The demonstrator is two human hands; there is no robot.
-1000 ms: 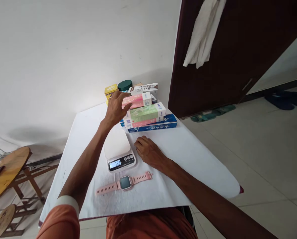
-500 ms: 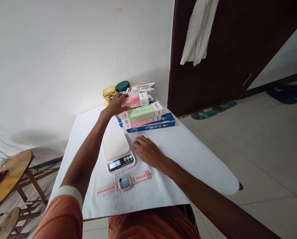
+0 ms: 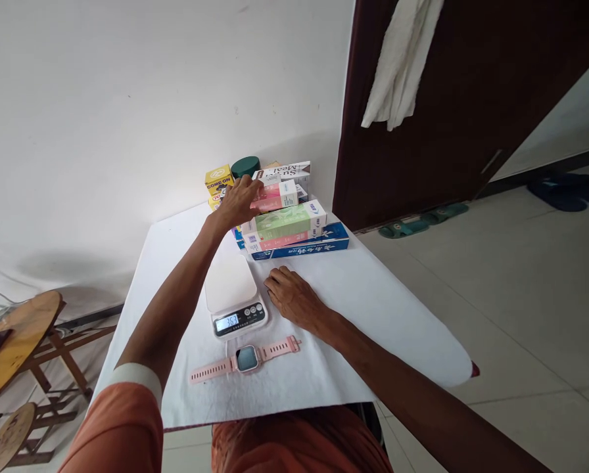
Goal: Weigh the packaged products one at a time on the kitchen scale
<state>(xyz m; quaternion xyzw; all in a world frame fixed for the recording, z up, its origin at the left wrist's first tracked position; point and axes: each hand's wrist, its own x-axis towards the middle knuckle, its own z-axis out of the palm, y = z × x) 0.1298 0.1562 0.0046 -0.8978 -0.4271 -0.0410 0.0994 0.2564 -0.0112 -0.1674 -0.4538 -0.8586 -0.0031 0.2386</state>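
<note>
Among stacked boxes (image 3: 287, 223), the pink box (image 3: 275, 196) is being straddled by the left hand (image 3: 240, 200), thumb and fingers apart — grip unclear; beside the scale (image 3: 231, 284), the right hand (image 3: 294, 299) is being rested, fingers bunched, probably for support.

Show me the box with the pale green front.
The green-fronted box, in front of the pink box at the left hand; no other visible front is pale green.

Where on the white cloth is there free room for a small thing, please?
Bare white cloth shows right of the right hand, nearer than the blue box, and left of the scale, partly hidden by the left arm. The back is crowded: stacked boxes, with the left hand at them.
</note>
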